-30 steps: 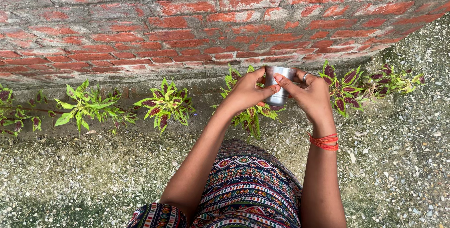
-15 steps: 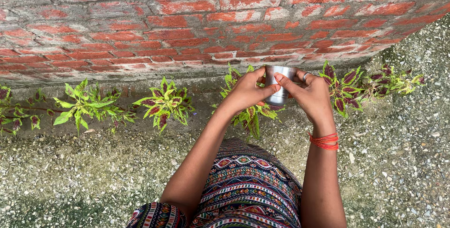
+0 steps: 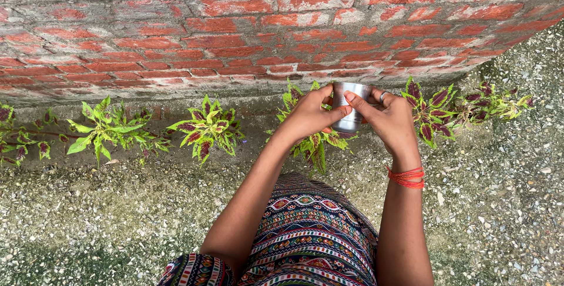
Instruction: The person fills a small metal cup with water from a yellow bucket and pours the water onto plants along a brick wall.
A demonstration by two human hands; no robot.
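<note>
Growing along the brick wall [image 3: 176, 33], green-and-maroon plants [image 3: 208, 130], left hand [image 3: 308, 112] closing its grip on the steel cup [image 3: 351, 106], cup being held above a plant, right hand [image 3: 390, 121] also clasping it, gravel [image 3: 499, 203] lying below.

The cup [image 3: 351, 108] looks like shiny smooth steel; the wall [image 3: 235, 27] is rough matt brick with crumbly mortar; ground [image 3: 499, 203] is gritty gravel; wrist thread [image 3: 406, 176] looks like red cotton.
</note>
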